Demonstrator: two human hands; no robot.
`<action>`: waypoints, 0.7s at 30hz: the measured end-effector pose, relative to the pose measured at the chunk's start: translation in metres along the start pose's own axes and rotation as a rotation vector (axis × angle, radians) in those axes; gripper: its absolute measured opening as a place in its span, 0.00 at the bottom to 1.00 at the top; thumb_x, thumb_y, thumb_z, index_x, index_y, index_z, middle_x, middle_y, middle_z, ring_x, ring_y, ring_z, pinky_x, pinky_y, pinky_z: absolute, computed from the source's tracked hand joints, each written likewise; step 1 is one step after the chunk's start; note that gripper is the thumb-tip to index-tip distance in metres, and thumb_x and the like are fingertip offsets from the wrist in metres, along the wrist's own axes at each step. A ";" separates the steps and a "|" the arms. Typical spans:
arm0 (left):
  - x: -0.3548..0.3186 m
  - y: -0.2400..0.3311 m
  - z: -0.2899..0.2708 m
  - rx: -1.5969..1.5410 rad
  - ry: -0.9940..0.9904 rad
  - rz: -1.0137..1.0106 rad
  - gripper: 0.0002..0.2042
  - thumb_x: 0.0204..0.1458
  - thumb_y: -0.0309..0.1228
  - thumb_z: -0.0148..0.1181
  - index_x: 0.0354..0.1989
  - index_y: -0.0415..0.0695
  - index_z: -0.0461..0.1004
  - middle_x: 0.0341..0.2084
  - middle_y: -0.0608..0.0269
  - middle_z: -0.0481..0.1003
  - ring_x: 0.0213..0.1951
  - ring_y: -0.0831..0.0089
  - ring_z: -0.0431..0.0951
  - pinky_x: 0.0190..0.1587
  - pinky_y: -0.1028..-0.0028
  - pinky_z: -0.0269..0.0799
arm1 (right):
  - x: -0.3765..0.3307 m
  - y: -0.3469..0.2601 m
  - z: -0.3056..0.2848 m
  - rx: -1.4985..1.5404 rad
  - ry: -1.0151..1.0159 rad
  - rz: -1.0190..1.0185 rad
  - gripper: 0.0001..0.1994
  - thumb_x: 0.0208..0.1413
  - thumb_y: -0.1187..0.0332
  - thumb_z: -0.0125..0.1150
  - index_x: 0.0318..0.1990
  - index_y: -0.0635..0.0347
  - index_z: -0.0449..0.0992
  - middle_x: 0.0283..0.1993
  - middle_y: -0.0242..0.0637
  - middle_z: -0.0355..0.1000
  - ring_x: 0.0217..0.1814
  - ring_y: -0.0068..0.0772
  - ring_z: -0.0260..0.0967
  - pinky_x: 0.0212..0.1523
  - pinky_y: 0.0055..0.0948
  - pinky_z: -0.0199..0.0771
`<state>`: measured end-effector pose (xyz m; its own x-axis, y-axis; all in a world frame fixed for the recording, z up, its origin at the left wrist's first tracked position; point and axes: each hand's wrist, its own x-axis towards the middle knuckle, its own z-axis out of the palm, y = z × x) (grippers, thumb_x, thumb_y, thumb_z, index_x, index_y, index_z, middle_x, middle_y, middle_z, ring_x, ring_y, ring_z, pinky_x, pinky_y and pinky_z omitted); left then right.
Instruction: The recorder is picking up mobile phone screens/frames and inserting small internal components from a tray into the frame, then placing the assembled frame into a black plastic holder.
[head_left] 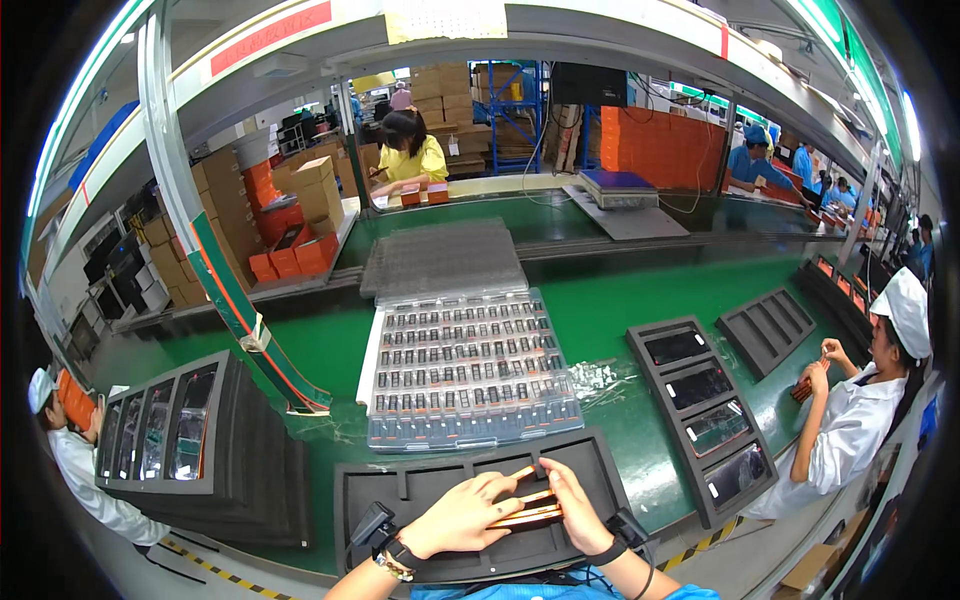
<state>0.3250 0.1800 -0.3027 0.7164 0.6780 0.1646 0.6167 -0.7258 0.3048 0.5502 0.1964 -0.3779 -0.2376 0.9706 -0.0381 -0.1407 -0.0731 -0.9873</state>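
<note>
Both my hands are over a dark foam tray (365, 485) at the front edge of the bench. An orange-edged phone (535, 516) is held between them, tilted on edge. My left hand (455, 515) is closed on its left part, with fingers laid across it. My right hand (578, 515) grips its right end, thumb and fingers around the edge. The fingers hide much of the phone's face. Just beyond the tray lies a clear plastic tray (465, 395) with rows of small dark parts.
Stacked foam trays (265, 480) at left and a foam tray (685, 430) at right hold dark-screened phones. Thin grey trays (445, 262) are piled behind the parts. A metal post (215, 235) rises at left. A co-worker (845, 420) in white handles something at right.
</note>
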 end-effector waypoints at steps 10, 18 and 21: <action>0.014 -0.005 0.008 -0.076 -0.247 -0.166 0.32 0.46 0.39 0.70 0.58 0.39 0.65 0.45 0.48 0.75 0.39 0.50 0.82 0.39 0.58 0.80 | -0.006 -0.027 0.027 -0.081 -0.103 -0.019 0.24 0.72 0.63 0.48 0.71 0.60 0.59 0.67 0.41 0.66 0.68 0.29 0.62 0.66 0.27 0.61; 0.012 -0.018 -0.007 -0.111 -0.232 -0.140 0.30 0.49 0.42 0.66 0.58 0.42 0.65 0.46 0.55 0.76 0.42 0.55 0.81 0.41 0.60 0.80 | 0.115 -0.079 -0.022 -0.699 0.009 -0.443 0.10 0.61 0.77 0.57 0.49 0.61 0.78 0.54 0.39 0.75 0.55 0.35 0.74 0.55 0.33 0.75; 0.011 -0.017 -0.002 -0.132 -0.206 -0.146 0.29 0.48 0.41 0.67 0.57 0.43 0.65 0.46 0.54 0.75 0.43 0.56 0.81 0.41 0.60 0.80 | 0.173 -0.075 -0.034 -1.230 -0.223 -0.870 0.14 0.52 0.78 0.58 0.46 0.54 0.79 0.49 0.40 0.74 0.53 0.46 0.73 0.53 0.38 0.75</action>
<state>0.3221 0.2000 -0.3037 0.6825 0.7265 -0.0798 0.6802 -0.5914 0.4331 0.5520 0.3777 -0.3158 -0.6574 0.5488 0.5165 0.5272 0.8246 -0.2052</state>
